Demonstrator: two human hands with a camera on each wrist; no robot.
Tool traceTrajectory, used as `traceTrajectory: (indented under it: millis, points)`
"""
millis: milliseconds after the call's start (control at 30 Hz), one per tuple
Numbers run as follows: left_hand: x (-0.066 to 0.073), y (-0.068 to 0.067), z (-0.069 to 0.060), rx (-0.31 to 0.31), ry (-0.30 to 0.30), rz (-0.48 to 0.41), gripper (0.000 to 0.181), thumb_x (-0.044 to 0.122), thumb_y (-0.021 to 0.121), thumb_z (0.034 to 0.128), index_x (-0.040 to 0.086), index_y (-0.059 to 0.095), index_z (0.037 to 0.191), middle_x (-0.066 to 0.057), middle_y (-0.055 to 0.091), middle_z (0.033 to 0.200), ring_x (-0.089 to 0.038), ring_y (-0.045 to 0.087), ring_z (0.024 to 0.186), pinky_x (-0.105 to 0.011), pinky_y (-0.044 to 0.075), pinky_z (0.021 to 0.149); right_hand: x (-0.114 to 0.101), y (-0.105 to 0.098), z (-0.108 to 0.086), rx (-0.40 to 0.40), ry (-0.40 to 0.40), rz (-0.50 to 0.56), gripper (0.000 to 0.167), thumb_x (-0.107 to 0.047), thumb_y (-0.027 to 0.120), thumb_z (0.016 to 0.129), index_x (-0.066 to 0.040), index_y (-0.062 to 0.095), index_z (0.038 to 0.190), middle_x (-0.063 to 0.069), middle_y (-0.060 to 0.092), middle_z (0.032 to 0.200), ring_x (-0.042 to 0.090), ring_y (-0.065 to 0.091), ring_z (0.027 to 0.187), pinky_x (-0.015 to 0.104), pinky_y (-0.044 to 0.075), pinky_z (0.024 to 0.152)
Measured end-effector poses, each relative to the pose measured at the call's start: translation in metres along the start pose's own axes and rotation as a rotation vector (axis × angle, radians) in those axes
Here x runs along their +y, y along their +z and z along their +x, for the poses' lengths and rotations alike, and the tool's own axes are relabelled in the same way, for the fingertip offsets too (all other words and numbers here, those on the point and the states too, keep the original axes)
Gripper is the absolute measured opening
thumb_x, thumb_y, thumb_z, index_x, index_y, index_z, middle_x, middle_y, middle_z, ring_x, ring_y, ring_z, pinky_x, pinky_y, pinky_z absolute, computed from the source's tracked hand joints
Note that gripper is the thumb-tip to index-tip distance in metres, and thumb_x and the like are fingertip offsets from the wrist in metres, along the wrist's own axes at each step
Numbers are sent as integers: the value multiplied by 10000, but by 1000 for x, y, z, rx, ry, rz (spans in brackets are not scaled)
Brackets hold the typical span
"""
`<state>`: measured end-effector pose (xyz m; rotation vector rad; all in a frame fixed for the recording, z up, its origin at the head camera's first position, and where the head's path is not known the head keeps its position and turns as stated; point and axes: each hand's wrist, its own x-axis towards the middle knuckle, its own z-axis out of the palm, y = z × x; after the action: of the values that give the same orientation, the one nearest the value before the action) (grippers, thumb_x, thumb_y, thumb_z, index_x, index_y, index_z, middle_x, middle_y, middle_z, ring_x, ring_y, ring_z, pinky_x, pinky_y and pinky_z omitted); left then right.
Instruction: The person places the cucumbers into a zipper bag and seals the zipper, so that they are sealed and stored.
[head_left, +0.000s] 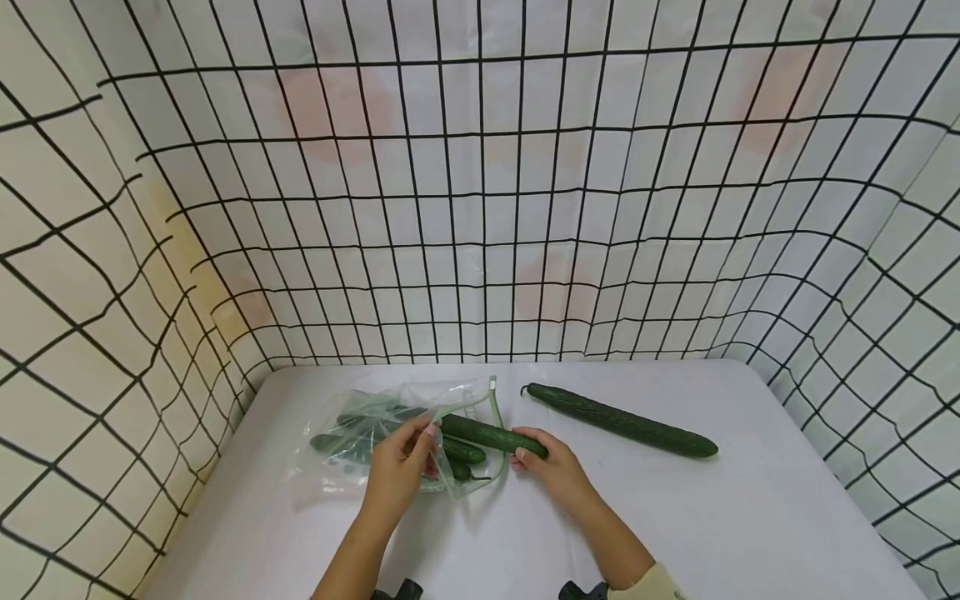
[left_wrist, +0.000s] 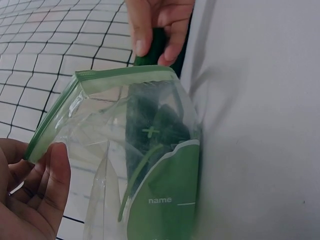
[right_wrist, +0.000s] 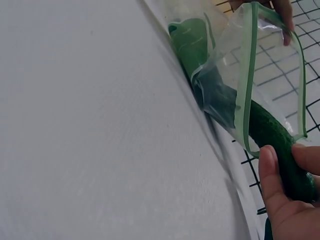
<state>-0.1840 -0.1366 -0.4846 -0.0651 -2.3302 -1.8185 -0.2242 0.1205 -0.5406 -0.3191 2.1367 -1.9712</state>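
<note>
The bag (left_wrist: 162, 215) lies on the counter (head_left: 660, 525). The left hand (head_left: 397, 467) pinches its rim (left_wrist: 125, 74) in a closed grip; just outside its mouth, the right hand (head_left: 558, 468) grips the end of one cucumber (head_left: 483, 434), partly inside the bag. Other cucumbers (head_left: 464, 452) lie within it, a long cucumber (head_left: 622, 422) apart to its right.

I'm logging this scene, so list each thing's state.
Bag, unsealed and open
Held cucumber, partly inside the bag
Bagged cucumbers, lying inside
Loose cucumber, lying on the table, outside the bag
Left grip, pinching the bag
Right grip, holding the held cucumber's end
Black mesh, upright
</note>
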Motion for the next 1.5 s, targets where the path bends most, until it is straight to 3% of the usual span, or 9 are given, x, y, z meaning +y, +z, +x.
traceTrajectory:
  millis: [233,433,667,767,1033,1333,1500]
  points:
    - [5,1,-2,21,-39,29,229,216,594,1037,77,700,1184,-110,666,851,-221,644,620,-332,611,583,-1,8,4,4,11,77,465,-145,619,1014,50,506,1421,292,634,1239,246,729,1032,251,611,906]
    - [26,1,-7,24,-42,38,185,145,578,1039,58,704,1143,-145,653,836,-254,645,623,-327,612,585,-6,20,8,23,24,111,465,-109,586,1028,84,470,1434,334,618,1241,301,727,1040,289,610,931]
    - [2,1,-1,7,-17,11,249,278,599,1034,90,706,1157,-105,660,846,-199,647,626,-303,611,582,-13,34,13,88,33,169,442,-88,583,1026,93,481,1416,321,661,1175,345,744,992,325,629,893]
    - [-1,0,0,-8,6,10,281,325,599,1031,91,707,1143,-89,656,832,-181,645,616,-301,609,575,-14,39,14,105,18,180,435,-100,575,1033,116,474,1398,340,640,1210,339,751,980,330,632,884]
    - [-1,0,0,-7,9,24,292,343,600,1029,95,709,1139,-69,661,815,-168,654,606,-310,613,568,-12,50,21,74,12,124,531,-258,565,1053,134,453,1393,345,641,1225,365,731,1046,373,625,911]
    - [3,2,0,19,-44,41,209,230,592,1039,91,718,1132,-112,664,827,-214,655,619,-315,614,575,-11,51,20,115,98,89,461,-155,624,990,20,487,1394,220,687,1201,218,672,1047,312,554,958]
    - [4,1,1,18,-66,46,207,189,577,1046,68,707,1152,-137,669,848,-263,662,642,-347,624,592,-8,51,18,121,47,25,428,-201,626,1005,-19,526,1379,205,667,1306,265,645,1187,345,515,1041]
